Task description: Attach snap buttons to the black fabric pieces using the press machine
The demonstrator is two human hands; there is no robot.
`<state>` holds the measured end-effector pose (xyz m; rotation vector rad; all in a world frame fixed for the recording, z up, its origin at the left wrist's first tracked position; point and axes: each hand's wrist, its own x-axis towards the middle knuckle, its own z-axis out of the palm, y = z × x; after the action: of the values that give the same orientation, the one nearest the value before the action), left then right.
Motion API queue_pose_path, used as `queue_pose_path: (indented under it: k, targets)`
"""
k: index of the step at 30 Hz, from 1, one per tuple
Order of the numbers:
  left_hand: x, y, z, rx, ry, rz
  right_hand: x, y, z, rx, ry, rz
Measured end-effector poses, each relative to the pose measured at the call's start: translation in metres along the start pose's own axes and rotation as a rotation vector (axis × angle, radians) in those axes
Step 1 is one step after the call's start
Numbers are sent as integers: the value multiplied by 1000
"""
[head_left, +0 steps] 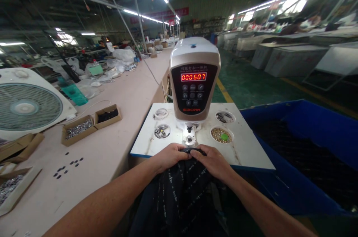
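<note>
Both of my hands pinch the top edge of a dark garment (181,188) printed with lines of small white lettering. My left hand (175,155) grips the edge from the left, and my right hand (208,158) from the right, thumbs close together. The rest of the cloth hangs down toward me. Just beyond my fingers is the lower die (189,140) of a snap-button machine (194,80), with its punch (189,128) raised above it. Red digits on the machine's display (193,76) read 000607. The edge held by my fingers is in front of the die.
Around the machine, its white table (145,143) has round cups, one with gold buttons (218,134). Left, a long bench (112,166) carries a fan (30,102), cardboard boxes of metal parts (79,128) and loose black discs (65,171). A blue bin (302,108) with dark cloth stands right.
</note>
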<state>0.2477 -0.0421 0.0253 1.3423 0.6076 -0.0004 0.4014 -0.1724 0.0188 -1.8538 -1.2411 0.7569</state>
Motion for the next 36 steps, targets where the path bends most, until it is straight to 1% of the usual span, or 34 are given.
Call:
queue_pose_path:
  k: [4,7,11,15,20,25,29,33,36]
  targets:
    - [26,13,-7,64,69,45,30,5,-7,-122,87,-36]
    - [41,21,-13,140,122,70,47,8,-10,-173,124,-41]
    - [52,27,-20,243,190,101,59,10,-10,-206,146,-41]
    - [57,29,-22,280,230,98,67,9,-9,-214,186,-5]
    - [62,28,-25,255,242,64,74,11,-8,-206,194,38]
    - [66,24,-29,176,202,-13,76,14,-5,-156,194,48]
    - [69,22,-30,112,182,-49,77,15,-6,-137,198,57]
    - [69,21,-32,73,160,-61,77,15,-6,-154,204,66]
    - [67,17,-34,71,161,-35,76,16,-4,-191,212,68]
